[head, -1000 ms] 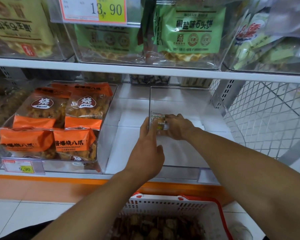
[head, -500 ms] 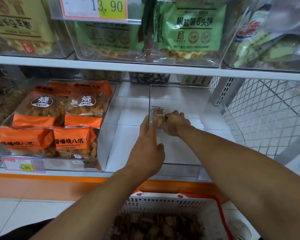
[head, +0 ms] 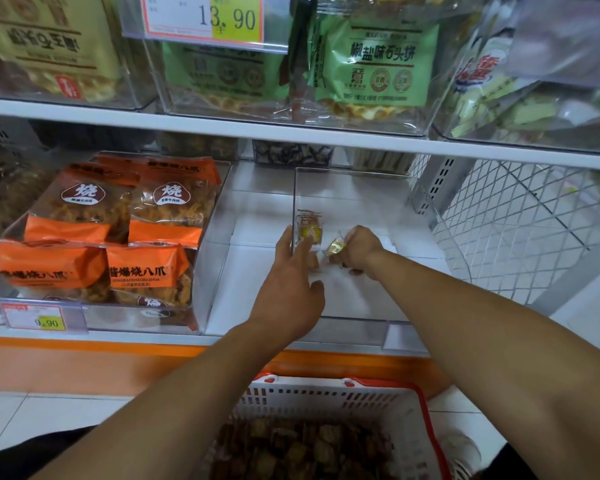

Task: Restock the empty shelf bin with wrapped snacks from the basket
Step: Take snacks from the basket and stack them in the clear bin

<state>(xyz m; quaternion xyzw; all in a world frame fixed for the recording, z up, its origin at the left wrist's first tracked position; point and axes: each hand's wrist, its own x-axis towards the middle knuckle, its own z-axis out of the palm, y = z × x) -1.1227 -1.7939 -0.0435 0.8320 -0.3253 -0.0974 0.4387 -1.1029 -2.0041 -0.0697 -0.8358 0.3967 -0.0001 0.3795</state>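
Observation:
A clear plastic shelf bin [head: 361, 306] sits on the lower shelf, right of centre. Inside it, one wrapped snack [head: 309, 228] stands upright against the bin's left wall. My left hand [head: 288, 289] reaches along that wall with straight fingers, fingertips at the standing snack. My right hand [head: 359, 249] is deeper in the bin, fingers curled round a small wrapped snack [head: 336, 247] with a gold foil end. A few brown pieces lie under the right hand. Below me, a white basket [head: 326, 400] with a red rim holds several brown wrapped snacks [head: 309, 448].
A clear bin with orange snack bags [head: 97, 237] fills the left of the shelf, with a price tag [head: 35, 318] in front. Green bags [head: 378, 60] sit in bins on the upper shelf [head: 291, 133]. A white wire mesh panel [head: 516, 230] stands at right.
My right hand has drawn slightly right, away from the standing snack, and now shows a gold-ended wrapped snack in its fingers. My left hand stays against the bin's left wall.

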